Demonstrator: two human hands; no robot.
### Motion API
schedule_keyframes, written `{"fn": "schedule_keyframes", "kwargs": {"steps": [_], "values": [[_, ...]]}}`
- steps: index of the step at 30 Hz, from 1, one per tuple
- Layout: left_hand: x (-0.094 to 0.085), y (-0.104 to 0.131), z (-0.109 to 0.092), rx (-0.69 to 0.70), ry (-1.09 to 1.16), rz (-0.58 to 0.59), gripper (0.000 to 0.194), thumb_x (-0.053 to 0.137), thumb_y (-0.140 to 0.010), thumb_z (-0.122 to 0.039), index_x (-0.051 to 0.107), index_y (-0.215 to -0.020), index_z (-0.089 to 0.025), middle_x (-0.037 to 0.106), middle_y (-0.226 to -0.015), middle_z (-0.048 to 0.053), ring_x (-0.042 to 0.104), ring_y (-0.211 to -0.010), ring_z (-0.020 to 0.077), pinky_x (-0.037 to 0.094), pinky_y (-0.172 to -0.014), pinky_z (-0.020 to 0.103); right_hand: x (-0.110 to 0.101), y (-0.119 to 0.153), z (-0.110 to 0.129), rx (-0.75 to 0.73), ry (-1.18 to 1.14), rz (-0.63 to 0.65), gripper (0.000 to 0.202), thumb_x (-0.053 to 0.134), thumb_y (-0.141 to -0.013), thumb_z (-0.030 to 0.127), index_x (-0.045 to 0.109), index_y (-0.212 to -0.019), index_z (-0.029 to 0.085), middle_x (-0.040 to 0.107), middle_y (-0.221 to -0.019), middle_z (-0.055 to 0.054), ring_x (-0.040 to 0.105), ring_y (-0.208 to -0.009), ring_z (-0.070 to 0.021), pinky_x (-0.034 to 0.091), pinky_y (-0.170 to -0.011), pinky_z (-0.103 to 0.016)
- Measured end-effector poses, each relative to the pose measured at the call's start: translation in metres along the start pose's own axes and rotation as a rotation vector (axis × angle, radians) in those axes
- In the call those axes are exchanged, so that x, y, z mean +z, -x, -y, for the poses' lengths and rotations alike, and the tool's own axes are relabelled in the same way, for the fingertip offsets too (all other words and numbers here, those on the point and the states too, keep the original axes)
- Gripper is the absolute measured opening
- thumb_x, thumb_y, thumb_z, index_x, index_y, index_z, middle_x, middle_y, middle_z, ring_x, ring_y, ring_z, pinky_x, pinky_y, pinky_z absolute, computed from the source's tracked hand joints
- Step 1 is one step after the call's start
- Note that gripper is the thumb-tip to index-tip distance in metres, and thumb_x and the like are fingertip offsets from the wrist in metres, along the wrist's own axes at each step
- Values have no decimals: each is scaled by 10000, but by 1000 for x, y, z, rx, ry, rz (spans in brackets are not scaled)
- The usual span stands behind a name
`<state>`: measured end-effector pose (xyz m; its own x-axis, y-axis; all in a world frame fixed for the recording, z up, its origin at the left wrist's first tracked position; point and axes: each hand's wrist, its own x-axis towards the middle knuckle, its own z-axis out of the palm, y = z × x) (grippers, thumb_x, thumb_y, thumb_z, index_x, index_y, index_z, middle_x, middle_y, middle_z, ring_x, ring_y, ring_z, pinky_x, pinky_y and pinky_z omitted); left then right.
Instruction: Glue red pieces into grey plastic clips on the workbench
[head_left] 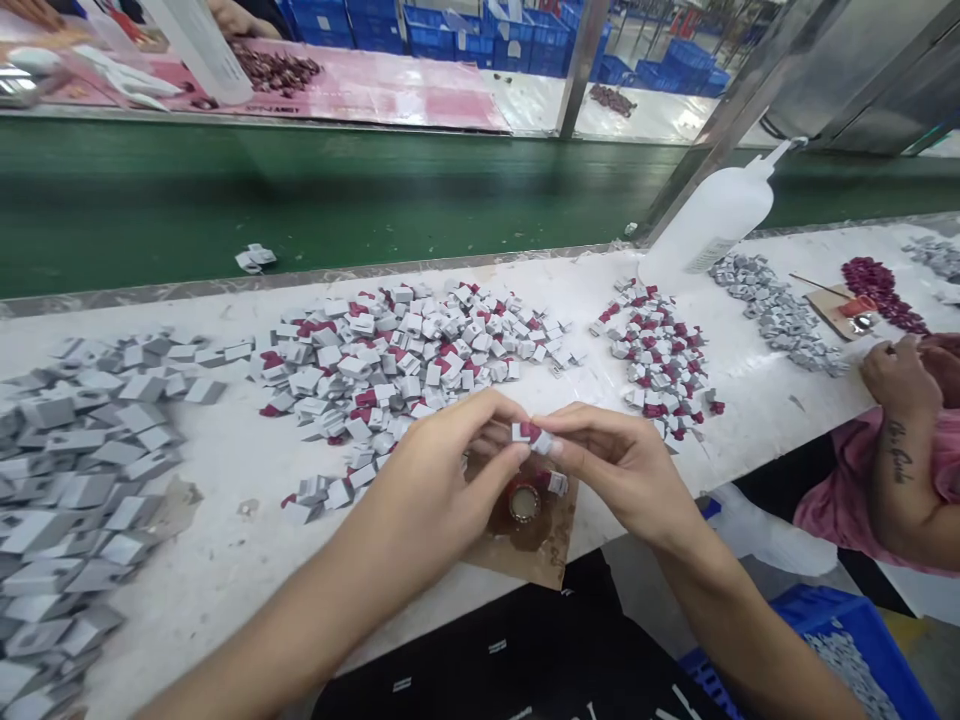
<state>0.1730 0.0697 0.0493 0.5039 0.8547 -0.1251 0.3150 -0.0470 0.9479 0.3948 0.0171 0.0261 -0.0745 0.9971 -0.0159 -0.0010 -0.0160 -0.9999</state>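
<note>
Between the fingertips of both hands is a small grey and dark red plastic part [531, 434]. My left hand [457, 470] pinches its left side with thumb and forefinger. On its right side, my right hand [619, 460] pinches it the same way. Below the hands lies a brown board [555, 545] with a round metal-rimmed cup [524, 503] on it, and another small grey part [557, 483] rests beside the cup. A large pile of grey and dark red parts [405, 350] spreads behind my hands.
Plain grey parts [82, 480] are heaped at the left. A smaller mixed pile [660, 350] and a white bottle [712, 225] stand at the right. Behind runs a green belt [375, 200]. A person's hand [904, 375] is at the far right, above a blue crate [847, 610].
</note>
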Motion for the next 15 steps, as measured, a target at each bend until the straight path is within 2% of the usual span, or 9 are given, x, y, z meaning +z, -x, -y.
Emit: {"fn": "schedule_keyframes", "kwargs": {"steps": [2,6,8,11,13,15], "values": [[-17,-25,-10,-31,-150,-15,163,741,-1029,-394,830,-1108,-283,865,-1103,66,832,-938,264,705,-755,372,-16,-14,4,-26,170,-22,291,907,-1028,376,910,-1318,345,901,-1215,-53,873,-1076,-254,763,-962,-462],[-63,-95,-26,-78,-467,-292,287,720,-1000,-412,849,-1155,-207,862,-1262,90,810,-1108,266,660,-928,406,-64,-62,8,-152,803,-278,398,748,-1049,263,863,-1430,266,852,-1340,-124,807,-1140,-314,713,-1007,-543],[-84,-134,-27,-136,-496,-395,398,651,-1003,-501,830,-1106,-161,866,-1268,78,810,-1178,265,621,-965,406,-86,-88,3,-122,1067,-292,459,706,-999,179,862,-1428,226,820,-1416,-157,744,-1259,-383,631,-1121,-614],[-104,-184,-17,-191,-486,-461,462,615,-991,-575,778,-868,-161,886,-1187,72,828,-1189,286,620,-943,419,-102,-119,-8,-51,1186,-222,370,735,-932,140,912,-1252,200,849,-1317,-170,670,-1327,-454,517,-1210,-689],[-108,-209,-9,-204,-475,-491,414,722,-965,-532,731,-746,-181,898,-1076,105,849,-1135,311,655,-922,440,-105,-129,-11,-36,1173,-219,225,759,-921,158,916,-1076,199,868,-1146,-167,693,-1242,-445,534,-1169,-678],[-109,-225,-3,-181,-454,-521,344,855,-914,-448,727,-723,-192,887,-967,139,858,-1042,335,687,-892,471,-105,-130,-8,-27,1150,-226,161,773,-922,182,901,-1019,197,858,-1067,-154,734,-1135,-400,590,-1087,-607]]}}
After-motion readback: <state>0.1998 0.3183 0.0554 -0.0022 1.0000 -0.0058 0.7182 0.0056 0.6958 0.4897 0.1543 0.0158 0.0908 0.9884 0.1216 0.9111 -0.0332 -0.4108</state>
